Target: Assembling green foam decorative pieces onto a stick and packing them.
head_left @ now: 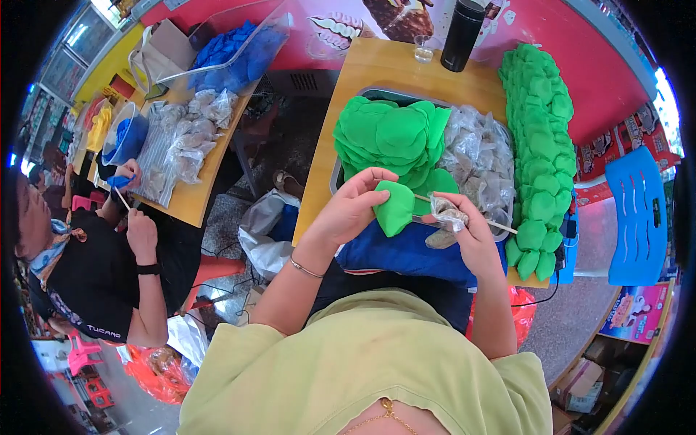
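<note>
My left hand (349,210) is closed on the edge of a soft green fabric pouch (395,212), pinched between thumb and fingers. In my right hand (473,235) are a thin wooden stick (502,227) and a small clear plastic bag (448,210) with greyish-brown contents. The stick's far end reaches the pouch; whether it is inside is hidden. Just beyond my hands lies a metal tray (377,92). Flat green fabric pieces (391,138) are heaped in its left half, and several small filled plastic bags (475,148) fill its right.
Plump green pouches (538,138) are stacked in a long row along the table's right side. A black bottle (462,35) and a clear cup (423,49) stand at the back. To the left, another person (94,268) handles a blue piece and a stick. A blue chair (638,217) stands right.
</note>
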A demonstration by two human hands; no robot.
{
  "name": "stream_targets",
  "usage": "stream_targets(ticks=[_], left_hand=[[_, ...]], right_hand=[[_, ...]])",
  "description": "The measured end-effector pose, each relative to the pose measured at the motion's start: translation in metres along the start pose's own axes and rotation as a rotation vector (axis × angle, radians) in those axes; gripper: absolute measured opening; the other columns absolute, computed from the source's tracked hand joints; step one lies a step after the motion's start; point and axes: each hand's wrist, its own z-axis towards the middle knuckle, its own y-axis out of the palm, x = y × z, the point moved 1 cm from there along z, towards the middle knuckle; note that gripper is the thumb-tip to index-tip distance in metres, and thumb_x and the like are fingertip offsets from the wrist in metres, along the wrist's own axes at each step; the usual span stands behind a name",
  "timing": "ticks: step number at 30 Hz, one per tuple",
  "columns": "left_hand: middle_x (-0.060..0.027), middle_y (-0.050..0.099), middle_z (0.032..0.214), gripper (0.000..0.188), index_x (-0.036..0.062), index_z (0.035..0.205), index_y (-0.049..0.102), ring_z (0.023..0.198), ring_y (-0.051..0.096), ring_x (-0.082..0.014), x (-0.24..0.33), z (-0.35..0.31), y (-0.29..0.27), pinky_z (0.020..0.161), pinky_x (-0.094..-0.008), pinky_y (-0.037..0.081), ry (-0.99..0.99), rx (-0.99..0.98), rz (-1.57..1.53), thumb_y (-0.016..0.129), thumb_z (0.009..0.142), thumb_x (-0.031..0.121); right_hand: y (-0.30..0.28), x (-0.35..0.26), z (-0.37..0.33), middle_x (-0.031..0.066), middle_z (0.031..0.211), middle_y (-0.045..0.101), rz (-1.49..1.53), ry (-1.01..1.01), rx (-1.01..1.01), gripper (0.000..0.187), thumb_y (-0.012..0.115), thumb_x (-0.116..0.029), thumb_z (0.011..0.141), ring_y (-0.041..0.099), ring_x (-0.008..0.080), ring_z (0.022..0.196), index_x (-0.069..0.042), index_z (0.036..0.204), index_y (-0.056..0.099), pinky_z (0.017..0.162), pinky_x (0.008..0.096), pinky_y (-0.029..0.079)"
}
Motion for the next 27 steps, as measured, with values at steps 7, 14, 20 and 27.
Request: stream_targets(ticks=[7,14,20,27], left_hand=[[-0.0051,0.058,0.1,0.021,0.0045,0.11,0.049,0.093,0.058,-0.0132,-0.006,0.001,-0.004,0.079,-0.0275,0.049,0.041,0.071,-0.049,0.053,0.09,0.007],[-0.0041,0.058,0.096,0.021,0.0066,0.109,0.051,0.087,0.058,-0.0115,-0.005,0.004,0.001,0.073,-0.0258,0.051,0.134,0.134,-0.041,0.057,0.089,0.009],[-0.0045,0.058,0.094,0.024,0.0073,0.11,0.05,0.084,0.059,-0.0113,-0.004,0.001,0.003,0.069,-0.0241,0.051,0.143,0.164,0.005,0.058,0.087,0.008],[-0.0043,0.058,0.092,0.025,0.0071,0.11,0.05,0.083,0.058,-0.0105,-0.006,0.0,0.005,0.067,-0.023,0.05,0.134,0.14,0.055,0.06,0.086,0.008]], right_hand=[[0.014,-0.009,-0.011,0.0115,0.104,0.062,0.311,0.176,-0.06,0.031,0.04,0.005,0.082,0.058,0.0134,0.082,-0.004,0.111,0.045,0.07,0.026,0.049],[0.02,0.002,-0.011,0.0123,0.105,0.06,0.032,0.047,-0.014,0.034,0.039,0.011,0.081,0.058,0.0147,0.092,0.001,0.112,0.045,0.08,0.0263,0.047],[0.023,0.002,-0.013,0.012,0.11,0.058,0.157,-0.022,-0.012,0.04,0.044,0.018,0.074,0.058,0.0165,0.099,0.0,0.109,0.05,0.085,0.0285,0.046],[0.028,0.0,-0.011,0.0121,0.114,0.056,0.227,-0.04,-0.016,0.039,0.044,0.019,0.073,0.057,0.0153,0.101,0.002,0.107,0.052,0.086,0.0274,0.045]])
